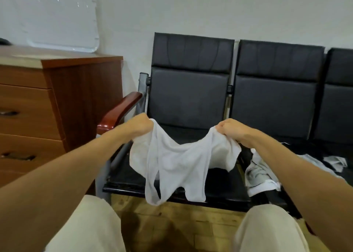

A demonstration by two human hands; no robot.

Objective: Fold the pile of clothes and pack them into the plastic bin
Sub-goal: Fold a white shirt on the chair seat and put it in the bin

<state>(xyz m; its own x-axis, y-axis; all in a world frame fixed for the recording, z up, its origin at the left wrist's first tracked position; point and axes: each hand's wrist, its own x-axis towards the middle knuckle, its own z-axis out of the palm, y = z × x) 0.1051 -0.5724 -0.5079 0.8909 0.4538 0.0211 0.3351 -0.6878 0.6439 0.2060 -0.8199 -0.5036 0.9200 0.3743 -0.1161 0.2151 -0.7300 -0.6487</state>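
Observation:
A white sleeveless top [172, 161] hangs spread between my two hands above the left seat of a black bench [187, 91]. My left hand [140, 126] grips one upper corner of it in a fist. At the other upper corner, my right hand [232, 129] grips the cloth the same way. The garment sags in the middle and its lower loops dangle past the seat's front edge. A pile of white, grey and black clothes [265, 172] lies on the middle seat under my right forearm. No plastic bin shows in the head view.
A wooden chest of drawers [57, 102] stands at the left, close to the bench's red-brown armrest [119, 111]. A white wall runs behind the seats. My knees in light trousers [91, 230] are at the bottom, over a wooden floor [191, 217].

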